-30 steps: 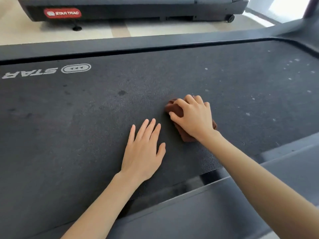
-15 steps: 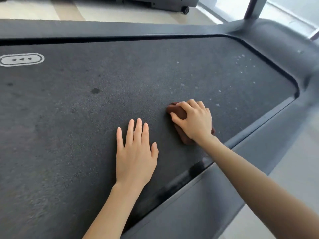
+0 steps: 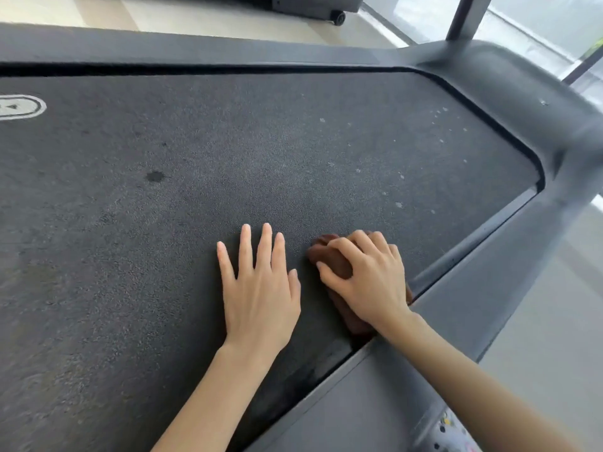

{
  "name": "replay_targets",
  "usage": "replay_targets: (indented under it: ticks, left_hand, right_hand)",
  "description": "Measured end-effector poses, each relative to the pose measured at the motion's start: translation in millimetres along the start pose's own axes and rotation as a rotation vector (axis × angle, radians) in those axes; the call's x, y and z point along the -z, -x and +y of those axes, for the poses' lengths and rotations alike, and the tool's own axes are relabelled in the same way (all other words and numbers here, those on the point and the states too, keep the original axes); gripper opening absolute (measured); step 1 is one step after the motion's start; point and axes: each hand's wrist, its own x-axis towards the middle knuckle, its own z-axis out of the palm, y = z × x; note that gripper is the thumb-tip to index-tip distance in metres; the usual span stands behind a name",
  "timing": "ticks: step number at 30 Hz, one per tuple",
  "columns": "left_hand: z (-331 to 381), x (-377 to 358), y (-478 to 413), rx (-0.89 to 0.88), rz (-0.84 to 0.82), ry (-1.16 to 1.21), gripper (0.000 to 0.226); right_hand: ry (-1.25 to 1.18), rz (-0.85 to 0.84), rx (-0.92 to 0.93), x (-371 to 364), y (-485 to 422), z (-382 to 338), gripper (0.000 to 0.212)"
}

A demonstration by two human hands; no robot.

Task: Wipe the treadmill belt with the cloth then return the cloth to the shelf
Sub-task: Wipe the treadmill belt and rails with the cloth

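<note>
The dark grey treadmill belt (image 3: 228, 164) fills most of the view. A bunched brown cloth (image 3: 336, 265) lies on it close to the near side rail. My right hand (image 3: 368, 278) presses down on the cloth, fingers curled over it, covering most of it. Just left of that, my left hand (image 3: 261, 288) rests flat on the belt with fingers spread and nothing in it. White specks (image 3: 398, 205) dot the belt beyond the cloth, toward its rounded end.
A grey side rail (image 3: 456, 305) runs along the near edge, and the frame curves round the belt's end (image 3: 554, 132) at right. A dark spot (image 3: 155, 176) marks the belt at left. Another machine's wheel (image 3: 339, 17) and an upright post (image 3: 463, 17) stand beyond.
The view has swung toward the belt's right end. My right hand has drawn the cloth back toward the near rail, and my left hand has shifted along to stay beside it.
</note>
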Motion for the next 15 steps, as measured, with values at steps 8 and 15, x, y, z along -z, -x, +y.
replay_targets:
  ticks: [8,15]
  left_hand:
    - [22,-18,-62,-0.039,-0.029,-0.171,0.066]
    - [28,-21,-59,-0.006,0.007,-0.132,0.067]
  right_hand:
    - [0.009,-0.057,-0.015,-70,-163,60,0.038]
    - [-0.073,-0.040,0.070,-67,-152,79,0.038]
